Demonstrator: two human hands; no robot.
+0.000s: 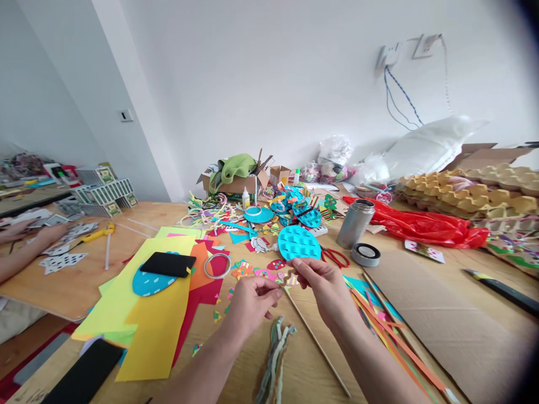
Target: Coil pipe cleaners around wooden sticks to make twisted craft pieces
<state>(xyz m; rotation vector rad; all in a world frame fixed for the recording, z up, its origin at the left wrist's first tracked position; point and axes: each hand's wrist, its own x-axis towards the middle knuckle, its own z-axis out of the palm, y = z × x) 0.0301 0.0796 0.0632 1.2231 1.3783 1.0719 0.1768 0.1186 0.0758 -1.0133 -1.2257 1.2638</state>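
Observation:
My left hand [252, 306] and my right hand [326, 289] are close together over the middle of the table, thumbs and fingertips pinched. Between them runs a short, wavy, brownish pipe cleaner [290, 279], partly hidden by the fingers. Just below, a thin wooden stick [318, 343] slants across the table, its upper end near my fingertips. A bundle of grey, white and brown pipe cleaners [275, 359] lies between my forearms. Beyond the hands are a blue paper disc with raised squares [298, 243] and several colourful paper fish [243, 270].
Coloured paper sheets [158, 331] lie at left with a black phone [167, 264] on top. Red-handled scissors [336, 257], a steel flask [356, 223], cardboard [438, 314] and a cutter knife [503, 290] are at right. Another person's hand [53, 233] is at far left beside playing cards.

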